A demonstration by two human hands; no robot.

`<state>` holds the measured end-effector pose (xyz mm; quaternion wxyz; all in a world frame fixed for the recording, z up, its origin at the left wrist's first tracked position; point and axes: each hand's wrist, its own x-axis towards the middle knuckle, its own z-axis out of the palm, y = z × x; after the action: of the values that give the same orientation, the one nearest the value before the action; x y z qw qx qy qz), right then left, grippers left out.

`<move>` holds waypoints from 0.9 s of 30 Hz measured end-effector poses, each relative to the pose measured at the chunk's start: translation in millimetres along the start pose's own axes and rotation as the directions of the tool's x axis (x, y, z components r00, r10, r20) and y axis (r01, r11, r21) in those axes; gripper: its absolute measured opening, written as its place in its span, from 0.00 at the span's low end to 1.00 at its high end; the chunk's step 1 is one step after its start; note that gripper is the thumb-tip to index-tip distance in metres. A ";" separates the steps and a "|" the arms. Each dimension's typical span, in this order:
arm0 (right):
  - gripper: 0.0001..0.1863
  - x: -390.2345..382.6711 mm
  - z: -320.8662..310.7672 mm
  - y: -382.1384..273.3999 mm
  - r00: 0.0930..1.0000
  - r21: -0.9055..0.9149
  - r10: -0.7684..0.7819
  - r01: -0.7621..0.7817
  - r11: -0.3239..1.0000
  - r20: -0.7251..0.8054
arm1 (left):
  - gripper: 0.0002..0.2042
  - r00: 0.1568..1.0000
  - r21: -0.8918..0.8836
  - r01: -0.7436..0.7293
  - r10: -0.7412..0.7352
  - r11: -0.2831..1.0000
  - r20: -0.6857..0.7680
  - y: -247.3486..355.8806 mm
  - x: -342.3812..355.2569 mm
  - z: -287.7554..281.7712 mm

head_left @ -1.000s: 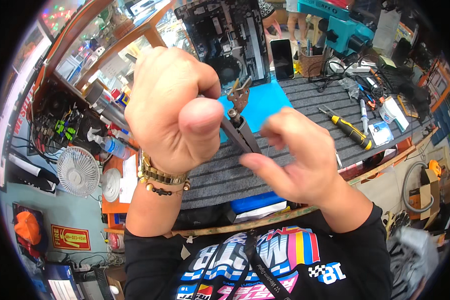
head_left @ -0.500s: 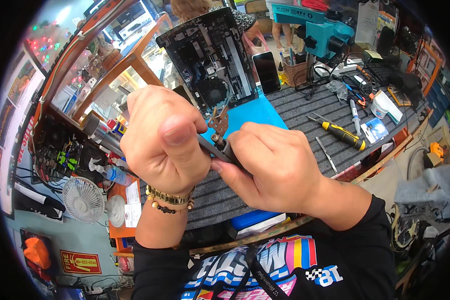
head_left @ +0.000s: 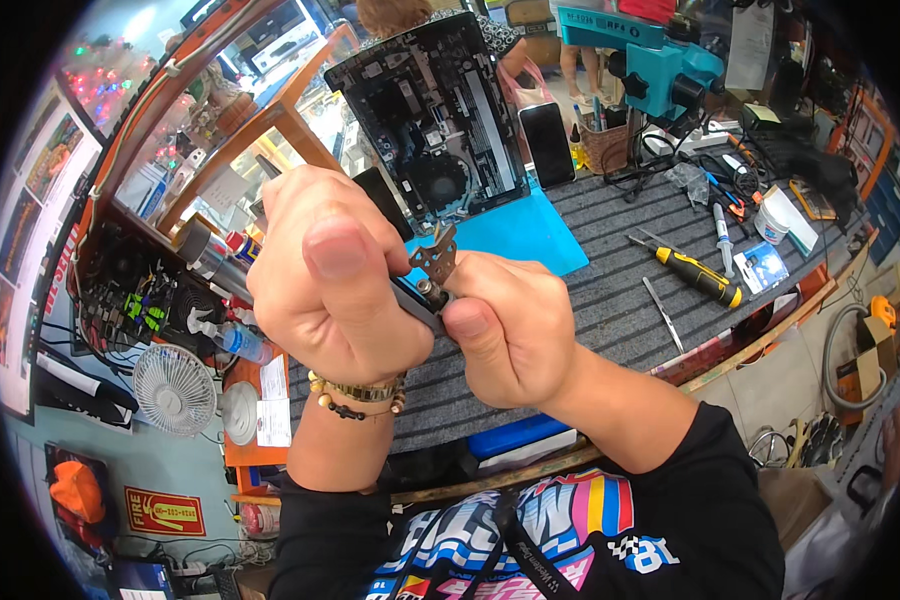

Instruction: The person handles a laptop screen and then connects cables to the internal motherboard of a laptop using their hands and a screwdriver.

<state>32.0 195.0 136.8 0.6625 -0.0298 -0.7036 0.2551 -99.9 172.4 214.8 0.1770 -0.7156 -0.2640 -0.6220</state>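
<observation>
My left hand is closed around a slim dark grey panel, seen nearly edge-on, its thumb pointing up. A brown metal hinge with holes in its plate stands up at the panel's end, with a round barrel at its base. My right hand is closed at that end, its thumb by the barrel and its curled fingers against the hinge plate. Most of the panel is hidden behind my left hand. Beyond my hands an opened laptop base stands tilted up, inner parts and battery exposed, by a blue mat.
On the ribbed grey bench mat lie a yellow-black screwdriver, tweezers, a syringe and a white jar. A phone leans beside the laptop base. Left are a spray bottle and small fan.
My right hand has turned and shifted lower, its thumb now up beside the hinge barrel. More of the hinge base shows. The whole view has shifted slightly.
</observation>
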 end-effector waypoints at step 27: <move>0.08 11.9 -10.4 -3.8 0.987 0.428 0.152 -0.117 0.896 -0.048 | 0.22 0.994 -0.013 0.079 -0.080 0.997 -0.080 2.9 -1.0 8.7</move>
<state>41.6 199.5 149.1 0.6617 0.0557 -0.6004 0.4455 -91.3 175.0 212.6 0.1592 -0.6799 -0.2819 -0.6580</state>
